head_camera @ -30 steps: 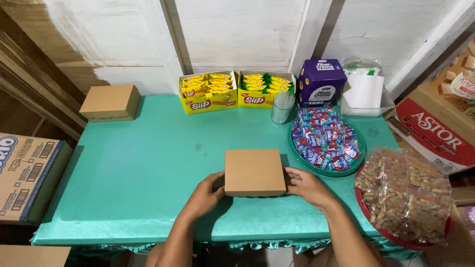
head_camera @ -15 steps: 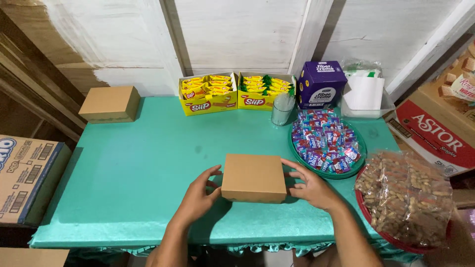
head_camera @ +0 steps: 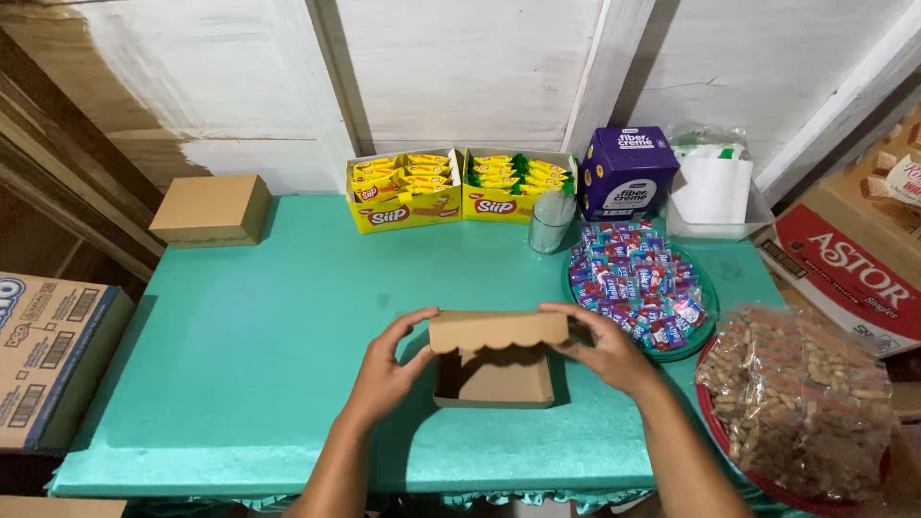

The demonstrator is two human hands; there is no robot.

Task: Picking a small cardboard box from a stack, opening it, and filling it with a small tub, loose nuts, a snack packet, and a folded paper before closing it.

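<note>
Now both hands, left [head_camera: 384, 369] and right [head_camera: 606, 347], gripping raised scalloped lid [head_camera: 499, 329] of cardboard box [head_camera: 494, 379]; risk: thin hinge tearing from overbending.

Brown card box [head_camera: 494, 376], lid up, centre of green table. Plain brown box [head_camera: 209, 208] at 10 o'clock. Two yellow snack cartons [head_camera: 459, 187] at 12. Purple box [head_camera: 627, 172] at 1. Red-white carton [head_camera: 849, 273] at 3. Printed brown carton [head_camera: 43, 355] at 9.
</note>
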